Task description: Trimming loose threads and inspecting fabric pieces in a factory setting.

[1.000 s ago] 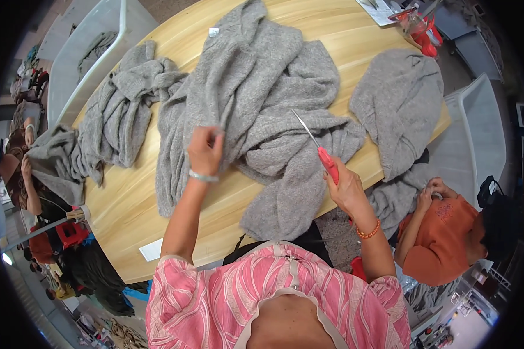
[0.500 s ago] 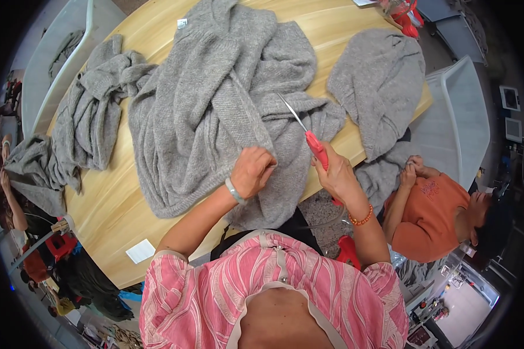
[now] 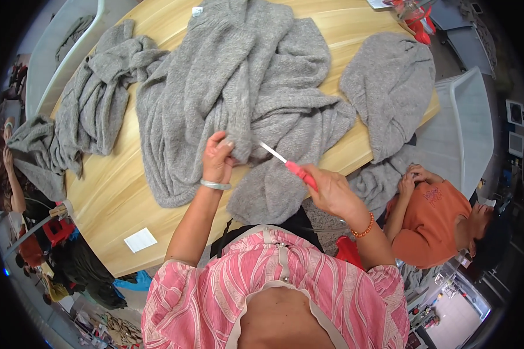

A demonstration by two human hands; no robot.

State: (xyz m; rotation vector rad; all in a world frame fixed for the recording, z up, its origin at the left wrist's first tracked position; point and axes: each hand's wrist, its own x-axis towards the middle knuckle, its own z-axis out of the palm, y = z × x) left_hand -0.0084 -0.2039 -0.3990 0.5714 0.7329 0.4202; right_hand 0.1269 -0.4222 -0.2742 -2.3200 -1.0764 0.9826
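Leftward along the gray knit sweater (image 3: 198,75) the left hand (image 3: 218,160) has shifted over the last half second, while the red-handled scissors (image 3: 301,175) have swung closer to its fingers. That hand curls against what looks like a sleeve end at the sweater's near side; whether it pinches the knit I cannot tell. At the sweater's near right, the right hand (image 3: 337,196) is closed around the scissors.

Its fingers hide the handle loops, and the blades show as one slim strip, their parting too fine to make out. The sweater's far end, past its white label (image 3: 197,10), is cut off by the view.

The scissors' long axis slants away from the right hand, tip pointing to the sweater's sleeve end; contact there is unclear. The sweater stretches lengthwise away from the person. Right of it rests another gray knit garment (image 3: 390,87).
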